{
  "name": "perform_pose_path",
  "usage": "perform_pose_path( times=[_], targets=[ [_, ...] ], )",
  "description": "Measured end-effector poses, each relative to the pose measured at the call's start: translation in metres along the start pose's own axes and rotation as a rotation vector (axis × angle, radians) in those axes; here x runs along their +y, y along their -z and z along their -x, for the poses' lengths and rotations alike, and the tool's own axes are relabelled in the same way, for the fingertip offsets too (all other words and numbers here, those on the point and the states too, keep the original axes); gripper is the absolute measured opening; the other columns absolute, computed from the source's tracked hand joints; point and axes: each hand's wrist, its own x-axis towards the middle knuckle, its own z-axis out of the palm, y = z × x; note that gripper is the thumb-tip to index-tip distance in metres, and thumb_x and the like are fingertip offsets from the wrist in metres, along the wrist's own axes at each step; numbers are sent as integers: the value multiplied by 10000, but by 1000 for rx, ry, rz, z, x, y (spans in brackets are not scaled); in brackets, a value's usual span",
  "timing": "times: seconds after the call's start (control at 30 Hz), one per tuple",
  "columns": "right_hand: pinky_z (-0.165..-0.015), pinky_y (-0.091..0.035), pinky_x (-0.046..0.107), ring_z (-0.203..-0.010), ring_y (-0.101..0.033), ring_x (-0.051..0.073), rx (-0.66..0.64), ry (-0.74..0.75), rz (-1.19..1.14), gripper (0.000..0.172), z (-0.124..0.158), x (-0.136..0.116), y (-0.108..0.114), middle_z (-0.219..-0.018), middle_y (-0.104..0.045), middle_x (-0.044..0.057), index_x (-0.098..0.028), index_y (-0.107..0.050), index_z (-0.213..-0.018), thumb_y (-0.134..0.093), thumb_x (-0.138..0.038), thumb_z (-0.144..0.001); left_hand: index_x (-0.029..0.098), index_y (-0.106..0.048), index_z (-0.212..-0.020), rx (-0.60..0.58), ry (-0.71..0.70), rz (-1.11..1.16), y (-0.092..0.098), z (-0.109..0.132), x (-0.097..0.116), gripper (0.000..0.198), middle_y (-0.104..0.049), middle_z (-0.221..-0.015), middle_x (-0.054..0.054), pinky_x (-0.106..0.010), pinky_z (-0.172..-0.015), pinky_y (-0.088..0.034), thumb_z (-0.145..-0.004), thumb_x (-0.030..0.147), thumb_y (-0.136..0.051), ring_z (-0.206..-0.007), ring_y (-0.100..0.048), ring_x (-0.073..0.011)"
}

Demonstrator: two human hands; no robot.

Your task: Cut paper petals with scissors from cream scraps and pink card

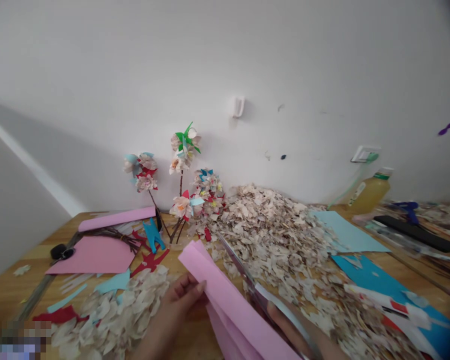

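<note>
Folded pink paper (228, 300) slants across the bottom middle of the view, its upper end pointing toward the wall. My left hand (185, 295) pinches the paper's left edge between thumb and fingers. On the other side, my right hand (290, 330) grips a pair of scissors (247, 277), whose blades point up and left, beside the paper's right edge. The blades look a little apart, and they do not clearly touch the paper. Part of my right hand is hidden behind the scissors' handle and the paper.
A large heap of pale petals (273, 235) spreads across the table (41, 250). Paper flowers on twigs (181, 185) stand near the wall. Pink sheets (97, 255) lie left; blue sheets (390, 285), a yellow bottle (371, 192) and a glue gun (408, 210) are right.
</note>
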Motion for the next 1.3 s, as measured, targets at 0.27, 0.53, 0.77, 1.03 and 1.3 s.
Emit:
perform_pose_path(
  times=[0.27,0.53,0.77,1.03,1.3],
  targets=[
    [-586,-365,341,-710,-612,317,134,-4,1133,91,-43,0,19,-735,-672,126,-205,-496,-739,-431,-266,-722,174,-559,-673,271,-164,-4,22,1,47,193,-639,-645,35,-262,-677,-514,-631,297,-701,-654,-612,-123],
    [-635,-416,358,-782,-629,327,15,64,1252,171,-36,7,16,-837,-685,138,-184,-516,-857,-413,-295,-778,164,-568,-721,397,-265,-21,35,2,59,249,-618,-642,36,-207,-593,-509,-605,331,-712,-599,-570,-91],
    [-829,-423,378,-962,-561,278,65,139,1267,319,-38,10,13,-1079,-573,187,-99,-516,-1082,-436,-217,-796,161,-587,-737,404,-263,-52,34,1,59,277,-609,-649,30,-209,-547,-491,-597,370,-705,-588,-548,-95],
    [-820,-424,431,-914,-563,304,100,117,1238,280,-37,12,19,-1000,-597,180,-103,-593,-1005,-493,-191,-758,175,-565,-736,416,-226,-68,23,6,59,285,-609,-608,38,-210,-498,-464,-576,360,-710,-550,-548,-102],
    [-783,-422,352,-866,-565,229,91,232,372,246,-21,-1,-29,-895,-598,53,-244,-525,-930,-530,-421,-760,183,-537,-796,355,-190,-85,7,7,42,309,-597,-602,43,-201,-471,-461,-588,327,-713,-548,-556,-102]
  ],
)
